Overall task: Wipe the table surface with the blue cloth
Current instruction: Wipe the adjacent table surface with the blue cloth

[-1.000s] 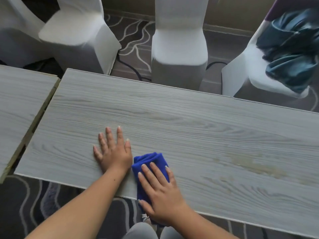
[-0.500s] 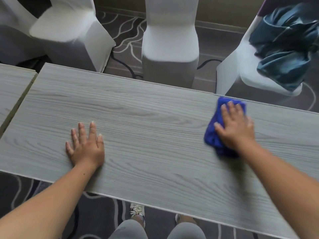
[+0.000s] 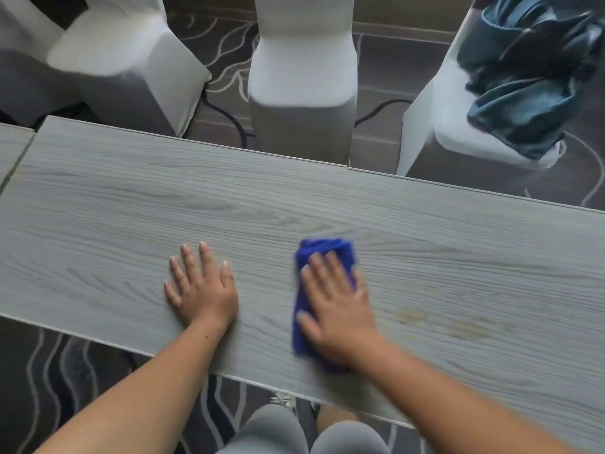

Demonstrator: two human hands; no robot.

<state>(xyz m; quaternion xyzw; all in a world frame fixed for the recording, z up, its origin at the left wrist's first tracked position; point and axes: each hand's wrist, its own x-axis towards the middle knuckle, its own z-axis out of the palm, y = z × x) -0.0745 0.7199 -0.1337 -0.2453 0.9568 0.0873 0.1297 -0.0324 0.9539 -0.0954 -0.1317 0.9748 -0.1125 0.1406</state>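
Observation:
The grey wood-grain table (image 3: 131, 208) fills the middle of the head view. A folded blue cloth (image 3: 322, 253) lies on it near the front edge, a little right of centre. My right hand (image 3: 337, 306) presses flat on the cloth, covering most of it; the cloth shows past my fingertips and along my thumb side. My left hand (image 3: 201, 286) rests flat on the bare table to the left of the cloth, fingers spread, holding nothing. A faint yellowish stain (image 3: 458, 326) marks the table to the right of the cloth.
Three white-covered chairs stand beyond the far edge: one at back left (image 3: 124, 60), one at centre (image 3: 302, 77), one at right (image 3: 442, 126) with a dark teal garment (image 3: 530, 77) piled on it. A second table (image 3: 9, 145) adjoins at left. Patterned carpet lies below.
My right hand has swept the cloth from the far right part of the table back toward the front centre. My left hand has stayed flat on the table.

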